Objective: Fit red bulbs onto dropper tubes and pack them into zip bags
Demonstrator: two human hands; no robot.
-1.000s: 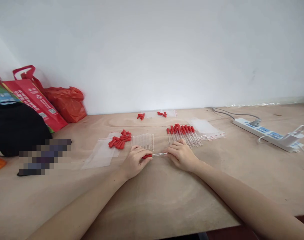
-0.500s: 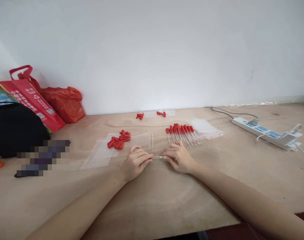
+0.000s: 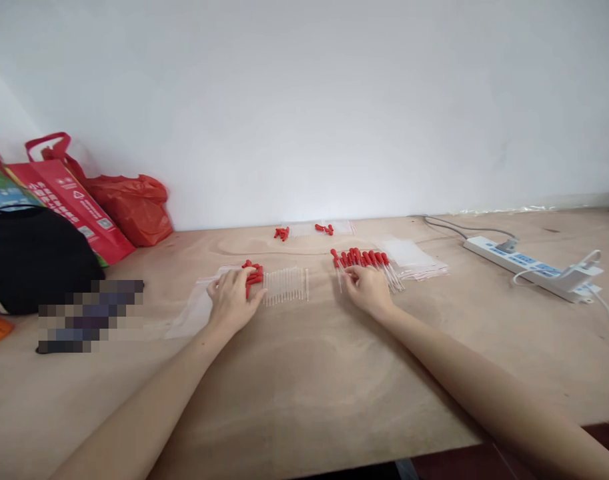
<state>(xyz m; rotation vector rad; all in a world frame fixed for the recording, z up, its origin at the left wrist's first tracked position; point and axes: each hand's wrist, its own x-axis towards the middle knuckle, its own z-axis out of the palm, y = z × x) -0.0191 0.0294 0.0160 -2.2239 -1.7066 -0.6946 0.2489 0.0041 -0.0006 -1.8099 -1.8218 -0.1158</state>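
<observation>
My left hand (image 3: pixel 230 298) is over a pile of red rubber bulbs (image 3: pixel 254 275), its thumb spread from the fingers; it covers part of the pile. To its right lies a row of clear glass dropper tubes (image 3: pixel 287 285) without bulbs. My right hand (image 3: pixel 367 288) pinches a red-bulbed glass dropper (image 3: pixel 335 255) at the left end of a row of assembled droppers (image 3: pixel 367 257). The hand hides some of their glass tubes.
Clear plastic bags lie beside my left hand (image 3: pixel 187 315) and behind the assembled droppers (image 3: pixel 417 257). Small red bulbs (image 3: pixel 281 233) rest near the wall. A white power strip (image 3: pixel 531 267) with cables is at right; bags (image 3: pixel 134 207) stand at left.
My hands have moved apart. The left let go of the dropper and shifted left to the loose bulbs. The right carried the dropper up and right to the assembled row.
</observation>
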